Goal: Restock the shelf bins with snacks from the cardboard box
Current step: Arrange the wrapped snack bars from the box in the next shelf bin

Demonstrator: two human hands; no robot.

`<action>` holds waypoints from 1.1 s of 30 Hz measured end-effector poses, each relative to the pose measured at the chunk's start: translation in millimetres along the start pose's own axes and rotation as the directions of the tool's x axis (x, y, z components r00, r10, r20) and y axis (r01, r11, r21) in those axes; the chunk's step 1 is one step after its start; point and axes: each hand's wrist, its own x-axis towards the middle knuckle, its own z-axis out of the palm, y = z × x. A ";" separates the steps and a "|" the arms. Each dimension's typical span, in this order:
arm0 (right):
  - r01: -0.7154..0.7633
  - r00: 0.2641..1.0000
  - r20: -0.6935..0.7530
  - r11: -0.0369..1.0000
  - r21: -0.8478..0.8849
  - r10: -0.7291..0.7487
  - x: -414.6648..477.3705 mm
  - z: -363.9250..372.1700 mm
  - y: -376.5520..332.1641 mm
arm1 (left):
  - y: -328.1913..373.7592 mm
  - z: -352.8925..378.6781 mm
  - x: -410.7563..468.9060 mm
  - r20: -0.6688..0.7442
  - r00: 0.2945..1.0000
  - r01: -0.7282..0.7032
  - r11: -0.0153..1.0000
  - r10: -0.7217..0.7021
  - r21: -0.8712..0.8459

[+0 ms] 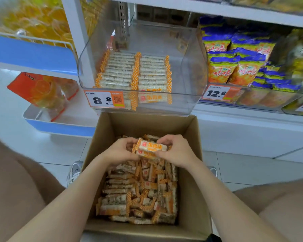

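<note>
An open cardboard box point(191, 137) stands on the floor below the shelf, filled with several orange-and-white wrapped snack bars point(140, 194). Above its far end I hold a small stack of snack bars point(151, 148) between both hands. My left hand point(119, 152) grips the stack's left end, and my right hand point(175, 152) grips its right end. Over the box, a clear plastic shelf bin point(194, 67) holds two neat rows of the same bars point(133, 72), with free room at its right side.
A price tag reading 8.8 point(104, 100) hangs on the bin's front. To the right, a bin of blue-and-orange snack bags point(238, 67) with a 12.8 tag. A blue-and-white rack point(33, 55) with orange packets stands left. My knees flank the box.
</note>
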 end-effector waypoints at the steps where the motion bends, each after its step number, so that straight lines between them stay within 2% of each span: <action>1: 0.036 0.999 0.006 0.999 -0.018 -0.036 -2.3 -1.8 -2.6 | 7.0 -1.3 -4.3 0.005 1.000 -0.013 0.999 0.013 -0.043; 3: 0.115 0.993 0.027 0.993 -0.037 -0.114 -8.1 -6.3 -7.7 | 21.1 -2.4 -12.3 -0.019 0.998 -0.057 0.993 0.055 -0.104; 5: 0.165 0.985 0.069 0.983 -0.076 -0.160 -13.2 -11.9 -14.4 | 35.6 -4.8 -20.0 -0.057 0.988 -0.145 0.989 0.146 0.028; 8: 0.181 0.974 0.155 0.977 -0.112 -0.163 -16.9 -28.3 -31.6 | 65.7 -7.0 -34.8 0.022 0.970 -0.243 0.949 0.244 0.199; 10: 0.190 0.963 0.206 0.980 -0.060 -0.174 -19.7 -45.4 -47.3 | 90.7 -10.6 -47.6 0.060 0.952 -0.304 0.917 0.299 0.259; 13: 0.186 0.950 0.243 0.981 0.055 -0.194 -29.5 -75.5 -71.7 | 128.4 -19.9 -67.8 0.042 0.914 -0.398 0.874 0.403 0.280; 17: 0.292 0.942 0.132 0.948 0.127 -0.308 -40.8 -106.2 -108.2 | 166.8 -31.2 -86.5 -0.040 0.837 -0.524 0.822 0.545 0.223; 20: 0.361 0.933 -0.033 0.928 0.095 -0.360 -39.2 -131.5 -132.8 | 190.5 -41.3 -88.0 -0.235 0.750 -0.582 0.786 0.618 0.208; 23: 0.439 0.879 -0.239 0.896 0.070 -0.413 -27.2 -158.4 -149.3 | 206.2 -59.5 -77.4 -0.368 0.652 -0.520 0.744 0.663 0.420; 25: 0.453 0.847 -0.285 0.890 -0.056 -0.449 -10.8 -171.4 -153.8 | 212.5 -69.5 -66.4 -0.336 0.660 -0.414 0.699 0.672 0.583; 26: 0.438 0.847 -0.253 0.884 -0.163 -0.467 -0.4 -176.2 -154.5 | 214.7 -72.9 -60.2 -0.313 0.680 -0.367 0.678 0.663 0.637; 29: 0.414 0.881 -0.037 0.806 -0.424 -0.472 30.9 -180.5 -155.8 | 217.9 -79.4 -40.3 -0.271 0.733 -0.285 0.644 0.624 0.710; 33: 0.422 0.905 0.196 0.749 -0.511 -0.377 71.8 -174.3 -159.6 | 222.6 -76.6 -16.1 -0.275 0.776 -0.245 0.675 0.567 0.696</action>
